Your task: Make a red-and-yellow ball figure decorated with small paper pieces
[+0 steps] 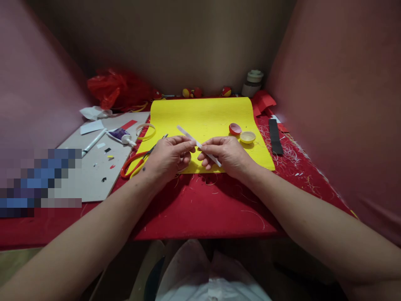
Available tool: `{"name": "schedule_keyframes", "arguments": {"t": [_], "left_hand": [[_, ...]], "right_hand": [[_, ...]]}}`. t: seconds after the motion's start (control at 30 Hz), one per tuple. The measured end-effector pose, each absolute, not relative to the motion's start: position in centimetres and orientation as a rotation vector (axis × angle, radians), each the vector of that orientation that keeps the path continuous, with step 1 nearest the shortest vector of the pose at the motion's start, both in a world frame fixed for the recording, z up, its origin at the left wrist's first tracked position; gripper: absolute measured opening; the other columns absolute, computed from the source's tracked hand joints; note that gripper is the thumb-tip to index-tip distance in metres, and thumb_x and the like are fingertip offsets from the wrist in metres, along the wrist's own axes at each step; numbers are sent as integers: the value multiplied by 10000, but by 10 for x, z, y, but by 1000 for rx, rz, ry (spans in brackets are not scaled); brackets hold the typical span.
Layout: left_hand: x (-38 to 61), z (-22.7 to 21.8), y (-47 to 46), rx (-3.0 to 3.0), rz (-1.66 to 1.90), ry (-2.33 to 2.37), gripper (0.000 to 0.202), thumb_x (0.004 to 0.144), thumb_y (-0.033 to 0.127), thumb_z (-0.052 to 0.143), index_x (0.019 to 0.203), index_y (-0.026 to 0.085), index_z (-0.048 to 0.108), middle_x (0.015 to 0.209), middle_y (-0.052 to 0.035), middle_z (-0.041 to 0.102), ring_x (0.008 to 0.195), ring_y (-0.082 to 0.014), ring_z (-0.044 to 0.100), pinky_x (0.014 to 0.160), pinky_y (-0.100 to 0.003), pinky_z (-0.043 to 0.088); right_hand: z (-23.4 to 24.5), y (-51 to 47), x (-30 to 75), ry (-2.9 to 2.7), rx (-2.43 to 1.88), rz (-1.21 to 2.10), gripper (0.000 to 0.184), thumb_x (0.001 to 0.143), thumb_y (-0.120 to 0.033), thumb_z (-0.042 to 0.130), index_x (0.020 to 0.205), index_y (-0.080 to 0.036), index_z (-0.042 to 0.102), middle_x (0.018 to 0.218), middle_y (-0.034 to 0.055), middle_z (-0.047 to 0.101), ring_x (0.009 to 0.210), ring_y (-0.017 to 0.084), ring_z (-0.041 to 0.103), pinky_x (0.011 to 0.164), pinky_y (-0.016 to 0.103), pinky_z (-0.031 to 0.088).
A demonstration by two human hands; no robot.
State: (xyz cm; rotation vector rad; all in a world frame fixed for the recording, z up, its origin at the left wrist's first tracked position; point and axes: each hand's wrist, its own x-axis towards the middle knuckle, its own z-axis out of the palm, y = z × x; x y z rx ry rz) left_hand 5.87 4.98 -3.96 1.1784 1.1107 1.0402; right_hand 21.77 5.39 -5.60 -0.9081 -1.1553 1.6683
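Both of my hands pinch a thin white paper strip over the near edge of a yellow corrugated sheet. My left hand grips the strip near its middle with thumb and forefinger. My right hand holds the lower part, which runs under its fingers. The strip's far end slants up to the left. Red-handled scissors lie just left of my left hand. A red cap and a yellow cap rest on the sheet beyond my right hand.
A grey cardboard board at left carries a glue tube, a white pen, a yellow paper ring and small scraps. A black strip lies at right. A red bag, small balls and a jar stand at the back.
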Motion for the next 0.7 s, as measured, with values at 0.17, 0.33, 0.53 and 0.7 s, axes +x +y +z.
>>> {"name": "schedule_keyframes", "arguments": {"t": [0.17, 0.33, 0.53, 0.7], "left_hand": [[57, -39, 48, 1222, 1096, 1146, 154, 756, 249, 673, 639, 165, 617, 487, 6, 512, 388, -63, 400, 366, -225, 228], [55, -38, 49, 1261, 1105, 1149, 149, 745, 201, 657, 611, 167, 602, 480, 6, 493, 389, -61, 380, 358, -218, 227], [56, -35, 49, 1193, 1081, 1131, 230, 692, 165, 664, 513, 170, 521, 450, 32, 421, 360, -45, 318, 341, -223, 184], [55, -36, 49, 1283, 1186, 1171, 159, 704, 188, 657, 579, 164, 563, 516, 11, 498, 395, -53, 373, 362, -223, 243]], "right_hand": [[-54, 53, 217, -1165, -959, 1659, 105, 767, -113, 631, 667, -136, 606, 543, 21, 663, 417, 96, 587, 407, 188, 482], [-53, 55, 220, -1186, -970, 1657, 111, 742, -95, 610, 638, -135, 611, 545, 26, 666, 410, 93, 579, 404, 187, 466], [-54, 56, 221, -1231, -974, 1678, 83, 735, -122, 614, 654, -143, 613, 575, 42, 661, 437, 121, 586, 439, 240, 482], [-51, 56, 220, -1388, -1059, 1316, 67, 743, -121, 576, 770, -166, 618, 779, 60, 679, 686, 163, 635, 657, 308, 525]]}}
